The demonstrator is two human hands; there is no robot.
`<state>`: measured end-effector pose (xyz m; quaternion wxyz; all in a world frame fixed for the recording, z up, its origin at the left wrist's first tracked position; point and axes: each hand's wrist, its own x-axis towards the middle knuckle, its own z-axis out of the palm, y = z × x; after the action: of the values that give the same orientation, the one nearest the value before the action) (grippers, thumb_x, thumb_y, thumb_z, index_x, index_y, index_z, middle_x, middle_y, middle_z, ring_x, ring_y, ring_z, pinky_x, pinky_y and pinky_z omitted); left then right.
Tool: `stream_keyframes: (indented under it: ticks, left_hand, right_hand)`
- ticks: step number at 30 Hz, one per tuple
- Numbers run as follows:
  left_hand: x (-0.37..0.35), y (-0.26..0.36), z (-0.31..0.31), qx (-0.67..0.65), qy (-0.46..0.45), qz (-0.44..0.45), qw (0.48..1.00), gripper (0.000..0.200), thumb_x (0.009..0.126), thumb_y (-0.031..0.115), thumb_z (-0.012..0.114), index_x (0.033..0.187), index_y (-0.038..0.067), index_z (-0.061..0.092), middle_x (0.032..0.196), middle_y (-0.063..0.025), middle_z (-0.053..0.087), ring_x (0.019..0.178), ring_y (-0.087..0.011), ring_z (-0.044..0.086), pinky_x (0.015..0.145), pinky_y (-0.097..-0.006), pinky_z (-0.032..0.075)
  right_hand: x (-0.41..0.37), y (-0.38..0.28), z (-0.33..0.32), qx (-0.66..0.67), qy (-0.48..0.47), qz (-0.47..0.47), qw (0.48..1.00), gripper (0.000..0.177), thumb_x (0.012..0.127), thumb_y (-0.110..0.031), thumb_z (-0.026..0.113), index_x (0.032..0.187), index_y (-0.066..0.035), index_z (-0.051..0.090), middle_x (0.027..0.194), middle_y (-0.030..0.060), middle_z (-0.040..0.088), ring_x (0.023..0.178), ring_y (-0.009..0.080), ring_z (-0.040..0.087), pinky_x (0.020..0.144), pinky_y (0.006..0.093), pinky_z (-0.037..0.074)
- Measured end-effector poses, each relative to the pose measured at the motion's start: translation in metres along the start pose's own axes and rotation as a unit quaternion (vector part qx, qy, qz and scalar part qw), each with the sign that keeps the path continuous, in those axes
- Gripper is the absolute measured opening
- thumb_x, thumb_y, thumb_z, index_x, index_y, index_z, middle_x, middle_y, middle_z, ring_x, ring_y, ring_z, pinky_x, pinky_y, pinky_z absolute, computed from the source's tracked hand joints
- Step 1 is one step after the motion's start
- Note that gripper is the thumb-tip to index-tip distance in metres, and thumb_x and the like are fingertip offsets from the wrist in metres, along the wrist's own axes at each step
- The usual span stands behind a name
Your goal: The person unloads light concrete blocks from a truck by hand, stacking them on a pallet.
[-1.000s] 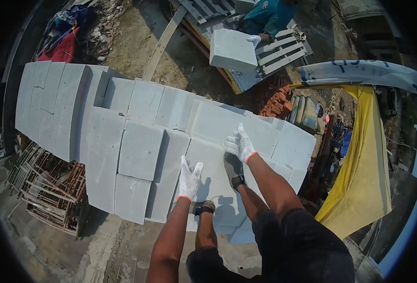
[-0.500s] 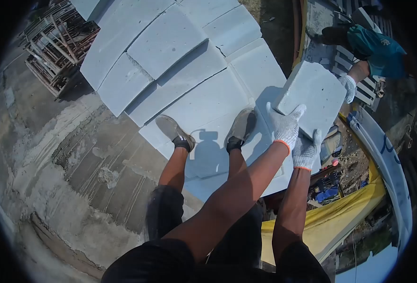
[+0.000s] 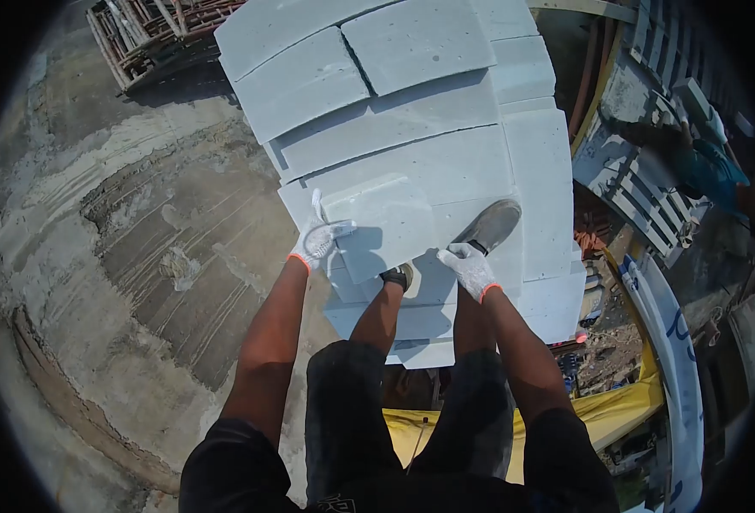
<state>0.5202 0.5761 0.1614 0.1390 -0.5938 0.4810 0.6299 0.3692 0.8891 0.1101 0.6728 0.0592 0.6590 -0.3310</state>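
A pale grey-white concrete block (image 3: 383, 224) is held between my two gloved hands, above the stack of similar blocks (image 3: 428, 103) I stand on. My left hand (image 3: 317, 239), in a white knit glove with an orange cuff, grips the block's left edge, its thumb over the top face. At the lower right corner, my right hand (image 3: 470, 268) has its fingers curled against the edge. The block partly covers my left shoe (image 3: 399, 276). My right shoe (image 3: 495, 224) rests on the stack just beyond my right hand.
A person in a teal shirt (image 3: 712, 175) is at the right, near pallets (image 3: 629, 192). Yellow sheeting (image 3: 604, 423) and a white-blue banner (image 3: 669, 333) lie along the lower right. Rough concrete ground (image 3: 172, 282) is far below the stack's left edge. Metal frames (image 3: 151, 34) stand at upper left.
The block has moved from the right, where the other person's gloved hand touched it, to in front of my feet. My hands have spread to opposite sides; the other person is now apart from it.
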Motion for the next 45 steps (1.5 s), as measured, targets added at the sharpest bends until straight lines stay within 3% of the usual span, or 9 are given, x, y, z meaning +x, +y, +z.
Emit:
stream_keyframes:
  ticks: [3,11,14,17,22,30,36,40,45]
  left_hand:
    - [0.024,-0.015,-0.050,0.060,-0.045,-0.049,0.996,0.125,0.075,0.007,0.086,0.161,0.007,-0.004,0.163,-0.0213,0.022,0.146,-0.0247,0.032,0.111,-0.0373,0.040]
    - [0.121,-0.127,-0.048,-0.161,0.087,0.046,0.982,0.101,0.086,0.023,0.079,0.157,-0.005,0.013,0.161,-0.0222,0.028,0.147,-0.0282,0.033,0.120,-0.0358,0.027]
    - [0.087,-0.113,-0.024,0.260,0.219,0.035,0.940,0.106,0.082,0.041,0.082,0.154,-0.008,0.021,0.158,-0.0249,0.032,0.142,-0.0364,0.041,0.117,-0.0397,0.033]
    - [0.063,-0.133,-0.012,-0.148,0.111,-0.171,0.968,0.097,0.089,0.057,0.066,0.159,0.006,0.020,0.162,-0.0186,0.026,0.151,-0.0297,0.024,0.120,-0.0414,0.025]
    - [0.093,-0.223,0.033,-0.504,-0.019,-0.332,0.797,0.095,0.089,0.068,0.059,0.161,0.021,0.019,0.167,-0.0128,0.012,0.154,-0.0339,0.013,0.123,-0.0490,0.014]
    - [0.092,-0.176,0.091,-0.513,-0.030,-0.165,0.842,0.080,0.100,0.060,0.044,0.156,0.005,0.029,0.163,-0.0106,0.028,0.152,-0.0258,0.019,0.125,-0.0431,0.015]
    - [0.107,-0.165,0.099,-0.456,0.071,-0.190,0.867,0.089,0.091,0.065,0.060,0.158,0.018,0.026,0.162,-0.0200,0.023,0.151,-0.0323,0.025,0.120,-0.0424,0.028]
    - [0.064,-0.151,0.142,-0.318,0.040,-0.109,0.941,0.082,0.097,0.054,0.057,0.159,0.014,0.021,0.163,-0.0168,0.025,0.146,-0.0372,0.032,0.117,-0.0473,0.032]
    - [0.007,-0.129,0.185,-0.288,0.033,-0.163,0.943,0.078,0.097,0.032,0.067,0.156,0.005,0.023,0.157,-0.0142,0.039,0.137,-0.0367,0.046,0.113,-0.0448,0.036]
  right_hand:
    - [-0.007,-0.016,-0.012,-0.043,0.103,0.035,0.993,0.060,0.087,-0.041,0.073,0.125,0.005,0.062,0.116,0.0171,0.069,0.110,0.0246,0.064,0.097,0.0334,0.047]
    - [-0.036,0.058,-0.046,-0.143,0.199,0.086,0.966,0.059,0.087,-0.032,0.069,0.130,0.007,0.058,0.118,0.0182,0.068,0.104,0.0223,0.065,0.094,0.0337,0.050]
    - [-0.070,0.059,-0.026,-0.163,0.230,0.131,0.950,0.070,0.084,-0.046,0.071,0.131,0.005,0.059,0.124,0.0236,0.065,0.119,0.0317,0.062,0.101,0.0380,0.048]
    - [-0.082,0.058,-0.024,-0.187,0.248,0.123,0.943,0.077,0.084,-0.054,0.069,0.133,0.004,0.057,0.129,0.0245,0.063,0.124,0.0346,0.059,0.103,0.0392,0.046]
    - [-0.116,-0.012,-0.054,-0.090,0.313,-0.012,0.945,0.073,0.087,-0.048,0.071,0.137,0.003,0.053,0.126,0.0224,0.064,0.122,0.0324,0.060,0.104,0.0382,0.046]
    - [-0.207,-0.068,-0.290,-0.296,0.722,-0.050,0.623,0.117,0.073,-0.056,0.084,0.151,0.009,0.026,0.146,0.0328,0.040,0.134,0.0384,0.046,0.110,0.0442,0.040]
    - [-0.192,-0.080,-0.484,-0.142,0.493,-0.062,0.856,0.092,0.070,-0.044,0.087,0.133,0.011,0.050,0.116,0.0218,0.065,0.098,0.0272,0.068,0.085,0.0383,0.056]
    - [-0.193,-0.070,-0.450,-0.122,0.526,-0.120,0.833,0.061,0.076,-0.027,0.085,0.120,0.003,0.056,0.097,0.0098,0.068,0.080,0.0180,0.068,0.072,0.0315,0.056]
    - [-0.217,-0.038,-0.355,-0.306,0.483,-0.142,0.808,0.088,0.071,-0.022,0.082,0.144,0.000,0.037,0.135,0.0170,0.053,0.122,0.0286,0.055,0.103,0.0376,0.045]
